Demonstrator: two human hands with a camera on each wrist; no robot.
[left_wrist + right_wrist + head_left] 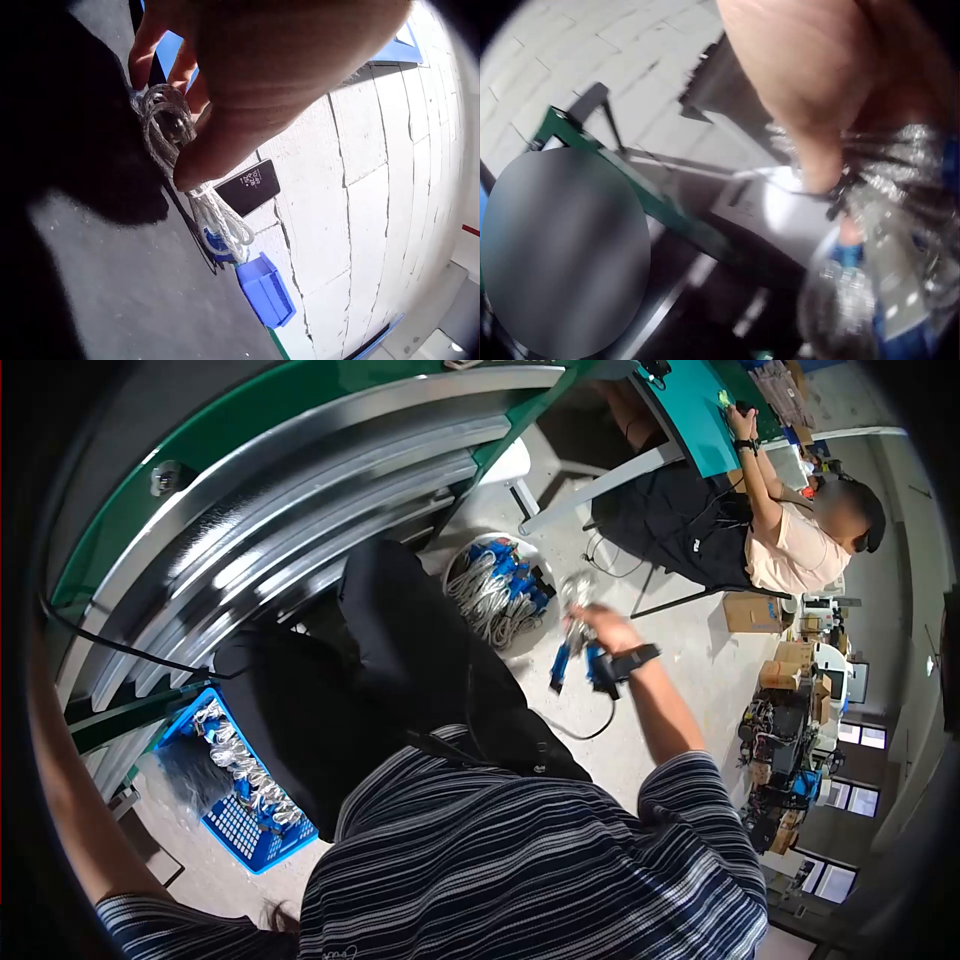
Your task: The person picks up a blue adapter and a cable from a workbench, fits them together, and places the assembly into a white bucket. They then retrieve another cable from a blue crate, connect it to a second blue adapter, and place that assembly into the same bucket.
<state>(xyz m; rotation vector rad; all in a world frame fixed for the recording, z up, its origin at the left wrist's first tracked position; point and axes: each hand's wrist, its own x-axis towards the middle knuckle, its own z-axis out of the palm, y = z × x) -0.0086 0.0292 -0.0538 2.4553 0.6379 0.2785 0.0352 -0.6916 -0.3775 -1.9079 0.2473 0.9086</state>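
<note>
In the left wrist view my left hand (pixel 262 82) pinches a coiled clear-and-white cable (pixel 169 135) between thumb and fingers; a blue connector (pixel 266 291) is at its lower end. The head view shows only my left forearm, with the hand out of sight. My right hand (pixel 608 630) holds a bundle of clear cables (pixel 577 592) beside the white bucket, its blue connectors (pixel 560 668) hanging down. Seen from the right wrist, the hand (pixel 817 82) curls round the blurred cables (pixel 900 172). More cables with blue connectors (pixel 495 595) fill the bucket (pixel 547 565).
A blue crate (pixel 232 830) of cables stands left of my legs, beside a clear plastic bag (pixel 190 772). Metal rails (pixel 250 560) in a green frame run across the upper left. A seated person (pixel 795 545) works at a green table (pixel 700 420). A phone (pixel 251 187) is in the left wrist view.
</note>
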